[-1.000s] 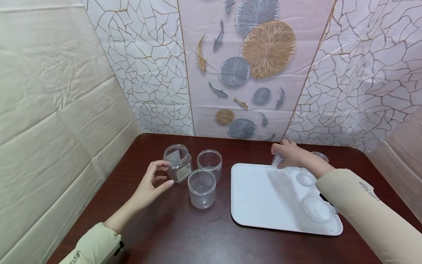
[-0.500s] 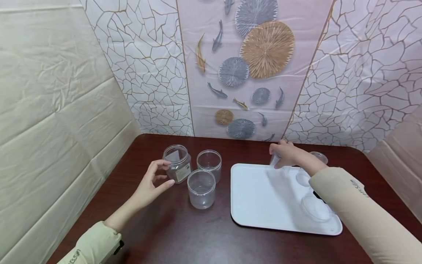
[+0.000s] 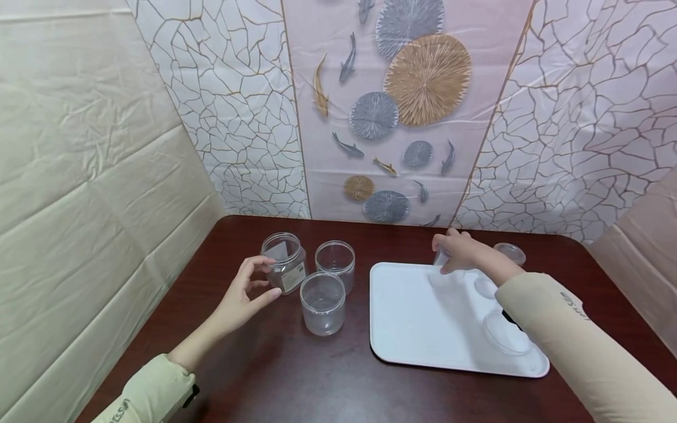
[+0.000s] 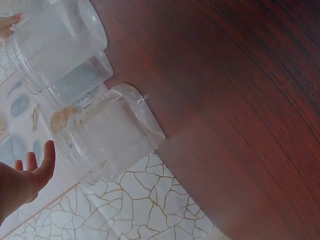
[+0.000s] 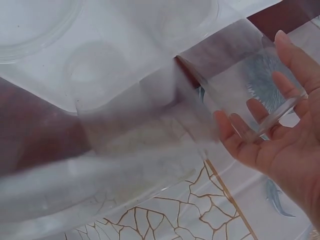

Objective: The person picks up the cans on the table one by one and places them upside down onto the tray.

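A plain pale cloth wall (image 3: 106, 176) stands at left, and a backdrop (image 3: 328, 164) printed with fish and round shapes closes the far side beyond your dark desk (image 3: 317, 376).

Your right hand (image 3: 461, 251) has its fingers and thumb curled round a clear cup (image 3: 441, 257) at the far edge of the white tray (image 3: 412, 323); you hold it near the rim, though whether its base touches the tray you cannot tell. Expect it to be light, thin-walled and fairly slippery, probably plastic, so a firm grip just below the rim suits it; squeezing hard could bend the wall.

Your left hand (image 3: 238, 296) is spread wide, thumb and fingers apart, just beside the labelled jar (image 3: 284, 267); contact is unclear. That jar looks stiffer, and its shoulder or neck seems the best hold. To its right stand a far jar (image 3: 336, 258) and a near jar (image 3: 324, 305), both upright, clear and close together.

At the tray's right, partly behind your sleeve (image 3: 555, 329), sit more clear containers (image 3: 508, 335). The desk looks smooth and slightly glossy.
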Available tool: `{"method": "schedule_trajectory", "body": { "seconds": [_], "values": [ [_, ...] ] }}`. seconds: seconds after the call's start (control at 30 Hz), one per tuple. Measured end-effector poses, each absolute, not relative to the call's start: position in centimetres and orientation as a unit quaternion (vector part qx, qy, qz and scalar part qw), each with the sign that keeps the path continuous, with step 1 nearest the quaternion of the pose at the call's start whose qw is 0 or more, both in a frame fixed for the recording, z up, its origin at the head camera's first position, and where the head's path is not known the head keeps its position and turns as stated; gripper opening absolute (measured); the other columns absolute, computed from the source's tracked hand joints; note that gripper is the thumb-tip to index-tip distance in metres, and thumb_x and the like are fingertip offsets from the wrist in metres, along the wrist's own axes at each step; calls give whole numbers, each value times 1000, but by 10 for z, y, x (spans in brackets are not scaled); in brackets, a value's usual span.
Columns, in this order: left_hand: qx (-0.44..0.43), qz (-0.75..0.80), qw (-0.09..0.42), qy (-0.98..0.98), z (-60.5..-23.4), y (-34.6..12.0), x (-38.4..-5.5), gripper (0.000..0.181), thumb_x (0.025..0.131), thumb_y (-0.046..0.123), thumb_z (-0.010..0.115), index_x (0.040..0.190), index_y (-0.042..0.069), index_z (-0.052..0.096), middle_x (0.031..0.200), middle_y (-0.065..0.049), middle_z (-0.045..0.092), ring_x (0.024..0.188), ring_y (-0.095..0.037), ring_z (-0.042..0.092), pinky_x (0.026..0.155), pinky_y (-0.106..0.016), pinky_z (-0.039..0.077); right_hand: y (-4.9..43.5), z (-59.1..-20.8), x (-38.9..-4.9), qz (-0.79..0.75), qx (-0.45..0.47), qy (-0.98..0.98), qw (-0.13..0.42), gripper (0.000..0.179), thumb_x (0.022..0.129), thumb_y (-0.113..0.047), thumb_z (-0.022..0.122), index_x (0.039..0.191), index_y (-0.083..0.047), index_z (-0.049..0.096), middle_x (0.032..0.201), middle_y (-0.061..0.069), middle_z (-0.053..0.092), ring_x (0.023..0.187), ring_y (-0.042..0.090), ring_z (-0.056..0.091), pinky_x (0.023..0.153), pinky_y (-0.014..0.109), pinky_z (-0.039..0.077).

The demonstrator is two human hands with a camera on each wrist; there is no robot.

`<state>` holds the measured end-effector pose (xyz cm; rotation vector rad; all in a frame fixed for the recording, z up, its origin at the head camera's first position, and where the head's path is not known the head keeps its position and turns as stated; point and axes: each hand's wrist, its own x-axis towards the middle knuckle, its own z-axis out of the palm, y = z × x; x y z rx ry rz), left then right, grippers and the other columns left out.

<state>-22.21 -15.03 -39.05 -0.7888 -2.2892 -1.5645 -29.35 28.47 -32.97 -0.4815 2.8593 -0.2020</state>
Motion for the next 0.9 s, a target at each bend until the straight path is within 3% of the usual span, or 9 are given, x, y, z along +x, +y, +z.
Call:
{"method": "schedule_trajectory", "body": {
  "seconds": [0.17,0.37,0.6,0.73,0.9],
  "values": [
    [-271,-539,129,-787,-391,-150,-223,49,79,-5,69,122,-3,45,120,-21,43,105,-3,46,84,-23,49,287,-330,-293,-77,-164,976,117,40,75,-12,78,106,-6,54,102,21,46,92,36,43,74,45,44],
    [-276,-536,130,-787,-392,-149,-223,48,79,-5,68,121,-2,46,121,-20,44,105,-3,45,84,-28,51,288,-331,-292,-81,-163,975,124,40,76,-12,77,107,-6,52,105,22,46,93,36,44,76,46,43],
    [-274,-536,128,-788,-392,-148,-223,49,79,-5,69,122,-4,45,121,-20,44,106,-2,46,84,-24,49,285,-330,-291,-83,-158,975,134,39,79,-10,74,109,-4,49,109,26,44,99,41,42,81,50,43],
    [-270,-527,129,-795,-392,-149,-224,49,80,-3,69,125,2,49,124,-13,47,106,-3,46,84,-23,49,284,-330,-290,-82,-149,975,143,47,80,-11,73,117,-2,46,118,30,40,111,49,37,87,57,40],
    [-274,-516,127,-802,-390,-149,-224,50,82,-1,68,128,5,51,128,-9,48,108,-3,46,87,-32,50,283,-327,-288,-65,-133,978,148,67,82,-21,73,134,-2,36,134,36,29,126,58,23,93,70,32]
  ]
}}
